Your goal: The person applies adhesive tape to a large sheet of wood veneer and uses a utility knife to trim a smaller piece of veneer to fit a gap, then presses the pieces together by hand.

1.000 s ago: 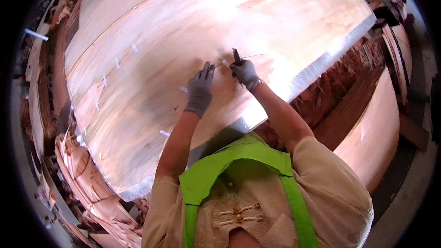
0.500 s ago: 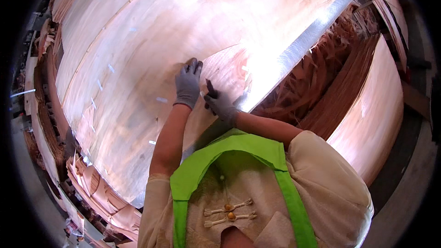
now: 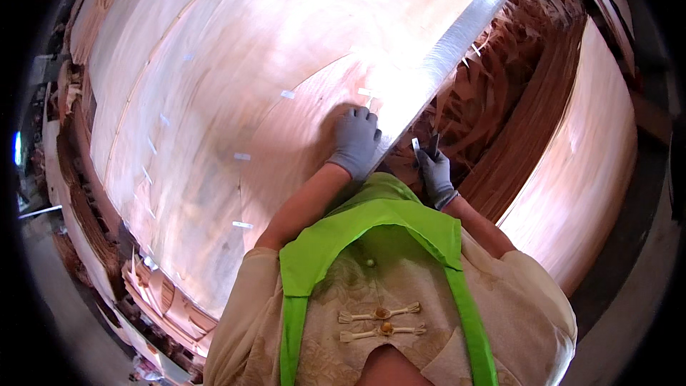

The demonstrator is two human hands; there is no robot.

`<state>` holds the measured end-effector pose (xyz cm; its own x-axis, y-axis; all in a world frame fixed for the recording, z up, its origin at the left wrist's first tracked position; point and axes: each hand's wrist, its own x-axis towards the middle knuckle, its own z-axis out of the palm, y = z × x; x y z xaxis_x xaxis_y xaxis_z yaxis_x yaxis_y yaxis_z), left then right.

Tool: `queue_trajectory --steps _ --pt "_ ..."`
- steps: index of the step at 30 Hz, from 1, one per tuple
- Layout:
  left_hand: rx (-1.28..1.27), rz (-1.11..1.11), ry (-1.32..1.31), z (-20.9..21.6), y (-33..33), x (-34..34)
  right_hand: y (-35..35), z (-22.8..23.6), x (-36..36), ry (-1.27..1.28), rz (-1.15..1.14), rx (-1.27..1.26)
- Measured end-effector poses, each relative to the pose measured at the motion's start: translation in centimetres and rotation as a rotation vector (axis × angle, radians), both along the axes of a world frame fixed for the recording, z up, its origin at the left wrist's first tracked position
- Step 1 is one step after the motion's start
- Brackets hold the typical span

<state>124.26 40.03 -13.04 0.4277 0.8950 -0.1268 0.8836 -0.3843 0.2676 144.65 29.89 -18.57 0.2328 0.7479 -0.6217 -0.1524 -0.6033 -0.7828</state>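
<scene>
A large sheet of pale wood veneer lies in front of me, with short white tape strips stuck on it. My left hand, in a grey glove, rests palm down on the sheet, fingers slightly bent and holding nothing. Just beyond its fingertips is another tape strip. Past the sheet's metal edge strip, my gloved right hand grips a dark, narrow, knife-like tool, mostly hidden by the fingers. A small white strip shows at that hand's fingertips.
Right of the metal edge lies a heap of reddish veneer scraps. Alongside stands a thick stack of veneer sheets. Torn veneer pieces hang at the lower left, and more stacked wood lines the left side.
My left hand has slid right and slightly nearer across the veneer. My right hand has moved right, off the sheet and over the scraps, still holding the dark tool. A tape strip now shows where my left hand was.
</scene>
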Motion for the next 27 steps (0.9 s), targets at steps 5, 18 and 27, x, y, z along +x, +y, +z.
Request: queue_trajectory --steps 5,18,27 --pt "0.085 0.019 -0.056 -1.2 0.2 -0.9 0.2 0.4 -0.4 0.05 -0.045 0.046" --pt "0.189 0.058 0.099 -0.7 3.2 -2.2 1.3 0.9 0.6 0.059 -0.06 0.086" --pt "0.147 0.137 0.01 0.4 2.6 -1.5 5.7 1.5 -3.0 0.065 0.086 0.264"
